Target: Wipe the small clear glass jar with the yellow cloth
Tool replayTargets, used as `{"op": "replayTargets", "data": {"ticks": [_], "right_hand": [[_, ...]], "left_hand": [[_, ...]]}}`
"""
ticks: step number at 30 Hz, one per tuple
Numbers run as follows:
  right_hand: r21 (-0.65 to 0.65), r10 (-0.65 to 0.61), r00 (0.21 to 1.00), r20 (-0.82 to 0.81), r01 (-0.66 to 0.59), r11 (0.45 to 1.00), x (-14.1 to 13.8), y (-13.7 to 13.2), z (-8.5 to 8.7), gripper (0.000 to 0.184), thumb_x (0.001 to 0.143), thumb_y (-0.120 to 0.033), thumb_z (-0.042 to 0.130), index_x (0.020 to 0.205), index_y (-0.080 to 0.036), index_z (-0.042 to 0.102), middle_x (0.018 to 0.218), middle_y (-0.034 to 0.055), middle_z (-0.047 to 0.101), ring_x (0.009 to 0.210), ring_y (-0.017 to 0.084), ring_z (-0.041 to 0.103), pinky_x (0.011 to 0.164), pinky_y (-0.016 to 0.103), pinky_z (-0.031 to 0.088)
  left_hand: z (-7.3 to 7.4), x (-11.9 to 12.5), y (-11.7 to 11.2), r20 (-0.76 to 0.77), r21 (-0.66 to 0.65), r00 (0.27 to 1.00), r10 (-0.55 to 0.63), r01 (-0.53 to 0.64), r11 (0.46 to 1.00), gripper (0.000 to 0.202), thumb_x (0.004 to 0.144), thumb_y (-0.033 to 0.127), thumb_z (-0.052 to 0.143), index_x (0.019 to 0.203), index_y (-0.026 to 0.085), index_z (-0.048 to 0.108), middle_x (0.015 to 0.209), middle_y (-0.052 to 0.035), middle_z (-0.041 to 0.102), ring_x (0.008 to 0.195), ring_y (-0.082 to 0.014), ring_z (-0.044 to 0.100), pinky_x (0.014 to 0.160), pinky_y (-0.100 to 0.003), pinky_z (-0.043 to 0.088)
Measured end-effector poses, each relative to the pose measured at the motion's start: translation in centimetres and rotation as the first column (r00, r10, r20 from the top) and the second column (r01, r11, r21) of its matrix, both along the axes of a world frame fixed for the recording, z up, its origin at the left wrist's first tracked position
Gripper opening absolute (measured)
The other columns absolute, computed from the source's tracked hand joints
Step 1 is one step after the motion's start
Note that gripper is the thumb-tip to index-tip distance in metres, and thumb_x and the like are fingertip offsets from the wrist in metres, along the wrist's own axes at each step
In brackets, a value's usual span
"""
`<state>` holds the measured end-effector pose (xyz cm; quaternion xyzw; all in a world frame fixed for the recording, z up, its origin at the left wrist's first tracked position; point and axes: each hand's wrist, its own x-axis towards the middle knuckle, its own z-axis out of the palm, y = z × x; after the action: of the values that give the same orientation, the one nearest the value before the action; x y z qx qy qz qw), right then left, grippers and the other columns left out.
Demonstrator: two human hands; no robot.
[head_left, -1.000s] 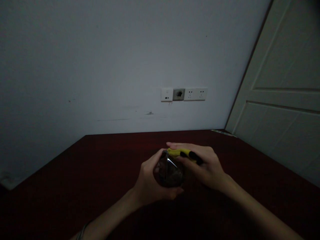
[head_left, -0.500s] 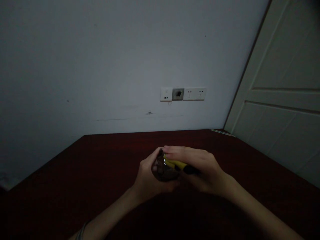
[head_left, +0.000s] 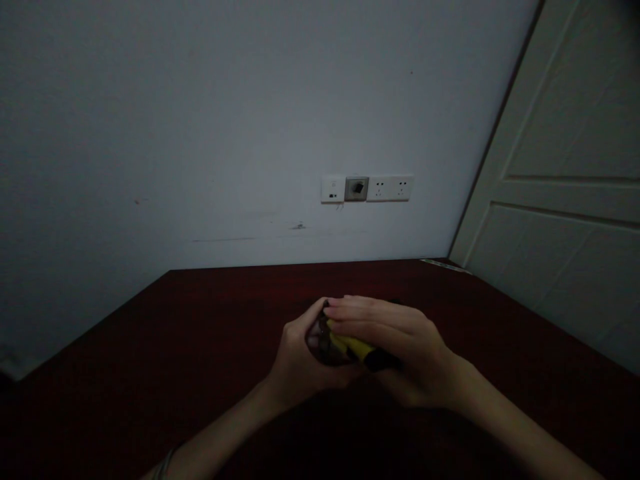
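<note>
My left hand [head_left: 300, 353] is curled around a dark, glossy see-through container [head_left: 325, 338], and most of that container is hidden inside the fingers. My right hand [head_left: 395, 340] lies over it from the right, gripping a yellow-and-black handled object [head_left: 356, 349]. The yellow end of this object reaches the container and appears to touch it. Its exact kind cannot be made out in the dim light. Both hands are close together above the middle of the table.
The hands are over a dark red table top [head_left: 150, 380] that meets a white wall. A white socket panel [head_left: 367, 189] is on the wall, a white panelled door [head_left: 560, 133] stands at the right, and a thin flat strip [head_left: 445, 265] lies at the table's back right corner.
My hands have closed in on each other and sit slightly lower. The dark container is now mostly covered by my fingers, and less of the yellow-and-black object shows.
</note>
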<state>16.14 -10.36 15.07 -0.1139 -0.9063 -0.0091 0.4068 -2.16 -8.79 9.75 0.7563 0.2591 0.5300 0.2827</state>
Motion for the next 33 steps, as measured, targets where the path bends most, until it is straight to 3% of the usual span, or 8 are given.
{"op": "replayTargets", "data": {"ticks": [5, 11, 16, 21, 25, 29, 31, 33], "right_hand": [[-0.087, -0.021, 0.999, -0.046, 0.017, 0.996, -0.3, 0.1, 0.2, 0.040, 0.081, -0.010, 0.049, 0.121, -0.014, 0.055, 0.119, 0.0109, 0.064, 0.117, 0.020, 0.056, 0.100, 0.037, 0.047], [-0.342, -0.233, 0.954, -0.186, 0.159, 0.926, -0.3, 1.4, 0.8, 0.019, 0.085, -0.023, 0.058, 0.102, -0.023, 0.067, 0.102, 0.0031, 0.072, 0.092, 0.018, 0.069, 0.083, 0.031, 0.057], [-0.189, -0.135, 0.975, -0.176, 0.101, 0.977, -0.2, 1.0, 0.5, 0.028, 0.084, -0.016, 0.055, 0.111, -0.021, 0.063, 0.110, 0.0065, 0.069, 0.105, 0.020, 0.064, 0.090, 0.036, 0.054], [-0.082, 0.008, 0.993, -0.116, -0.018, 0.996, -0.3, 0.3, 0.0, 0.040, 0.082, -0.012, 0.053, 0.122, -0.014, 0.055, 0.117, 0.0120, 0.065, 0.115, 0.020, 0.057, 0.099, 0.039, 0.048], [-0.235, -0.103, 0.975, -0.196, 0.056, 0.970, -0.6, 1.0, 0.1, 0.028, 0.083, -0.014, 0.057, 0.109, -0.018, 0.064, 0.109, 0.0079, 0.069, 0.106, 0.019, 0.063, 0.093, 0.036, 0.052], [-0.504, -0.261, 0.925, -0.276, 0.092, 0.859, -0.9, 2.0, 0.3, 0.016, 0.083, -0.025, 0.060, 0.095, -0.021, 0.070, 0.097, 0.0046, 0.073, 0.087, 0.019, 0.070, 0.078, 0.031, 0.057], [-0.559, -0.267, 0.914, -0.305, 0.055, 0.827, -0.9, 2.3, 0.3, 0.016, 0.083, -0.027, 0.060, 0.092, -0.020, 0.071, 0.092, 0.0046, 0.074, 0.084, 0.019, 0.071, 0.074, 0.030, 0.058], [-0.542, -0.261, 0.910, -0.323, 0.048, 0.839, -0.9, 2.2, 0.2, 0.017, 0.083, -0.027, 0.060, 0.093, -0.020, 0.071, 0.094, 0.0049, 0.074, 0.087, 0.020, 0.070, 0.076, 0.032, 0.057]], "left_hand": [[-0.3, -0.3, 0.3, -0.060, 0.098, 0.993, 0.097, -0.091, 0.991, 0.081, 0.050, 0.034, 0.081, 0.123, 0.013, 0.050, 0.117, -0.0141, 0.063, 0.106, -0.0291, 0.062, 0.090, -0.040, 0.053], [0.1, -0.3, 0.3, -0.076, 0.121, 0.997, 0.018, -0.009, 0.993, 0.097, 0.044, 0.038, 0.084, 0.128, 0.011, 0.046, 0.122, -0.0183, 0.060, 0.111, -0.0334, 0.058, 0.095, -0.046, 0.049], [0.0, 0.1, 0.2, 0.040, -0.074, 0.998, -0.050, 0.053, 0.996, 0.091, 0.047, 0.036, 0.084, 0.126, 0.009, 0.048, 0.116, -0.0177, 0.064, 0.102, -0.0300, 0.064, 0.084, -0.039, 0.056], [-0.1, 0.5, 0.2, 0.125, -0.109, 0.992, -0.033, 0.047, 0.993, 0.075, 0.051, 0.026, 0.080, 0.119, 0.011, 0.052, 0.106, -0.0143, 0.069, 0.087, -0.0246, 0.069, 0.069, -0.031, 0.060], [-0.5, 0.4, 0.3, 0.102, -0.137, 0.994, -0.035, 0.048, 0.989, 0.083, 0.051, 0.028, 0.081, 0.124, 0.010, 0.048, 0.108, -0.0150, 0.067, 0.091, -0.0264, 0.068, 0.073, -0.033, 0.060], [-0.3, 0.1, 0.3, 0.021, -0.030, 0.998, -0.054, 0.055, 0.998, 0.095, 0.044, 0.032, 0.085, 0.128, 0.011, 0.046, 0.116, -0.0160, 0.063, 0.102, -0.0304, 0.063, 0.086, -0.039, 0.055], [-0.1, 0.0, 0.2, -0.004, 0.004, 0.997, -0.071, 0.071, 0.997, 0.098, 0.042, 0.032, 0.086, 0.129, 0.013, 0.046, 0.115, -0.0151, 0.064, 0.102, -0.0306, 0.063, 0.089, -0.041, 0.053], [0.1, 0.0, 0.1, 0.008, -0.037, 0.997, -0.081, 0.082, 0.996, 0.098, 0.043, 0.032, 0.086, 0.130, 0.013, 0.045, 0.114, -0.0149, 0.064, 0.101, -0.0300, 0.063, 0.087, -0.040, 0.054]]}}
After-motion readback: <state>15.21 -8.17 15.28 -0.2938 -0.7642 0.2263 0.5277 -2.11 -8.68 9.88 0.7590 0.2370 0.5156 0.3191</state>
